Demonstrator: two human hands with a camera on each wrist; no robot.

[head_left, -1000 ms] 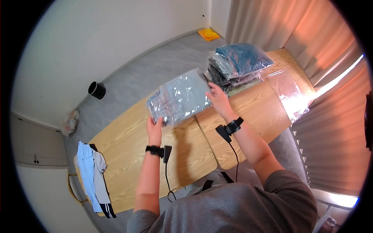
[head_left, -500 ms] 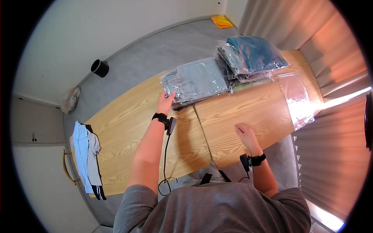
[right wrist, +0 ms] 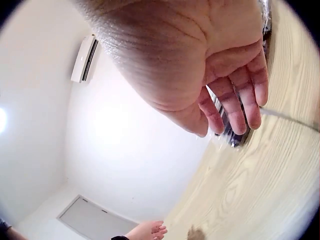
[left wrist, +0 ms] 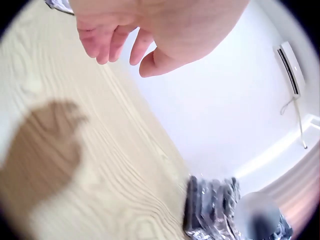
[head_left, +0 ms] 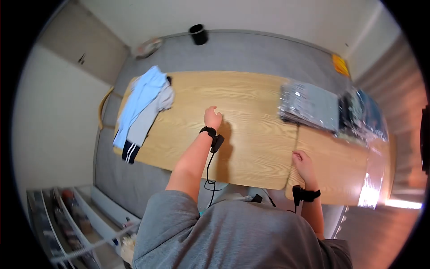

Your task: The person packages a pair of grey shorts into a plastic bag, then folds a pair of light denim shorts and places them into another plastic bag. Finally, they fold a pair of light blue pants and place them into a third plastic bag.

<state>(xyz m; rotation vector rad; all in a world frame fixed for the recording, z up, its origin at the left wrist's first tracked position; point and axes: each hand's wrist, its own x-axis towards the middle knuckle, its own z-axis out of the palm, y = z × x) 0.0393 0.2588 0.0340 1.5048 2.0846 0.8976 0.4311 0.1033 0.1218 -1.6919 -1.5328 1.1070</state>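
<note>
My left hand (head_left: 212, 118) hovers over the middle of the wooden table (head_left: 255, 152), its fingers loosely bent around nothing. In the left wrist view its shadow falls on the wood below. My right hand (head_left: 304, 163) hangs near the table's front, right of the seam, and the right wrist view shows its relaxed fingers (right wrist: 231, 107) holding nothing. Plastic-bagged folded jeans (head_left: 311, 105), light blue, lie on a stack at the back right. At the table's left end are a light blue garment (head_left: 142, 98) and a grey short-sleeved garment (head_left: 150, 116), laid lengthwise.
More bagged clothes (head_left: 367, 116) are piled beside the jeans. A clear plastic bag (head_left: 371, 175) lies at the right end. A dark garment with white stripes (head_left: 130, 151) pokes out under the grey one. Behind the table a black bin (head_left: 198, 35) stands on the floor.
The bagged jeans, held in both hands at first, were set down on the table and let go. My left hand moved left toward the clothes; the right drew back. The head view turned left.
</note>
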